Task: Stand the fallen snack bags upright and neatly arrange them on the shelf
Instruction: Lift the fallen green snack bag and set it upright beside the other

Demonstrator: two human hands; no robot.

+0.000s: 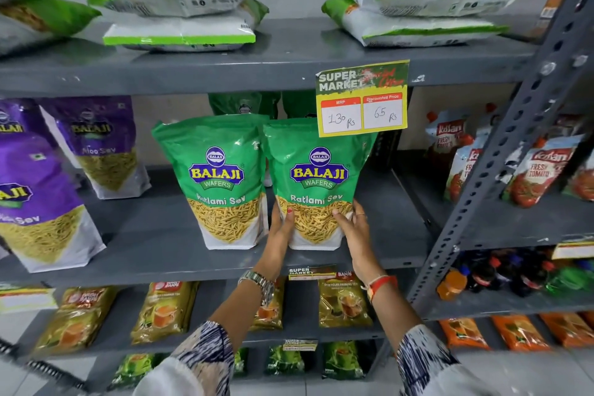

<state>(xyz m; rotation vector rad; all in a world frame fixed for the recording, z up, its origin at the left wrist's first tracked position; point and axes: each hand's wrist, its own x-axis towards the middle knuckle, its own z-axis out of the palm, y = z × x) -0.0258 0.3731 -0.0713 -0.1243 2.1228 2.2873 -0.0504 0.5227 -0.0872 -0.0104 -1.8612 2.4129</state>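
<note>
Two green Balaji Ratlami Sev bags stand upright side by side on the grey middle shelf. The left green bag stands free. The right green bag is held at its lower part between my left hand on its left edge and my right hand on its right edge. More green bags show behind them, partly hidden. Purple Aloo Sev bags stand at the left: one near the front, one farther back.
A yellow price tag hangs from the upper shelf edge over the right bag's top. White-and-green bags lie flat above. A slanted metal upright borders the right side, with tomato ketchup pouches beyond. Tea packets fill the lower shelf.
</note>
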